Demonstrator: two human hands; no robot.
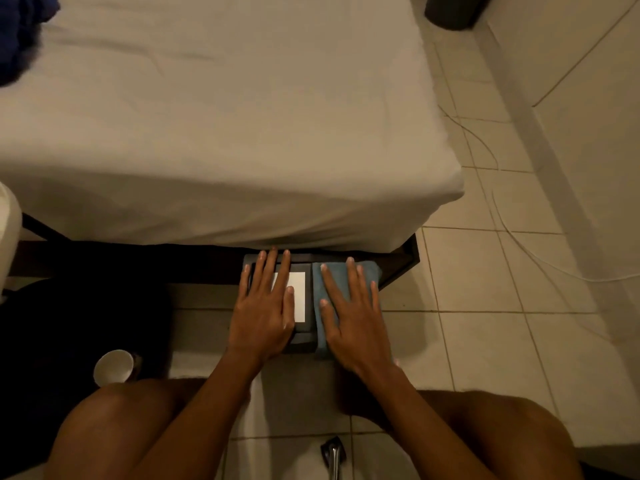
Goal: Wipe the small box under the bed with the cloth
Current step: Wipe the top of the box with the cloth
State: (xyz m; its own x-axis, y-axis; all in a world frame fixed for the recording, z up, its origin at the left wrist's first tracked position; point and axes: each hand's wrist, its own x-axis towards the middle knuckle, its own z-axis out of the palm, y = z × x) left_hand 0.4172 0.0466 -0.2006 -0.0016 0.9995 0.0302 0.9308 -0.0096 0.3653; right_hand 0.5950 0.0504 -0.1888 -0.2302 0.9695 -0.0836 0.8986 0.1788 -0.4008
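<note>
A small dark box with a white label on its lid lies on the tiled floor, its far end just under the edge of the bed. My left hand lies flat on the left part of the lid, fingers spread. A blue cloth covers the box's right part. My right hand presses flat on the cloth with fingers apart. Neither hand is curled around anything.
The dark bed frame runs right behind the box. A white cup lies on its side at my left knee. A thin white cable trails over the tiles on the right. A metal object sits between my knees.
</note>
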